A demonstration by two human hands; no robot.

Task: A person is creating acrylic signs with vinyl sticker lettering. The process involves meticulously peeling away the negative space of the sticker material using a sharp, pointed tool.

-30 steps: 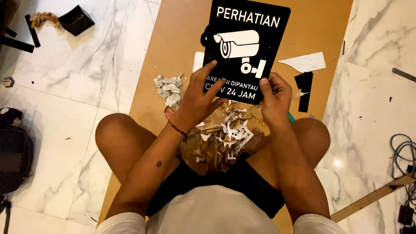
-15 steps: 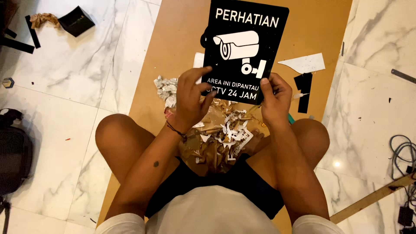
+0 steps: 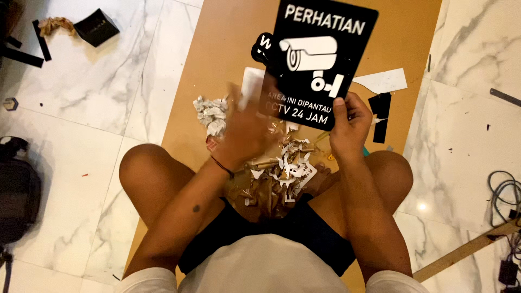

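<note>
Item, black camera-warning sign (image 3: 320, 62), upper centre of frame: your right hand (image 3: 350, 122) alone now pinches its lower edge, your left hand (image 3: 247, 127), blurred, grip unreadable, having come off toward the paper scraps (image 3: 279, 173) below, so peeling appears paused.

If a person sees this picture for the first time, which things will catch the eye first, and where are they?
The black sign with a white camera drawing stands out at the top centre, held at its lower edge by the right hand. The blurred left hand is beside it, at the sign's lower left corner. Below both hands, a pile of white and brown paper scraps lies between the person's knees, on a brown board over the marble floor.
</note>
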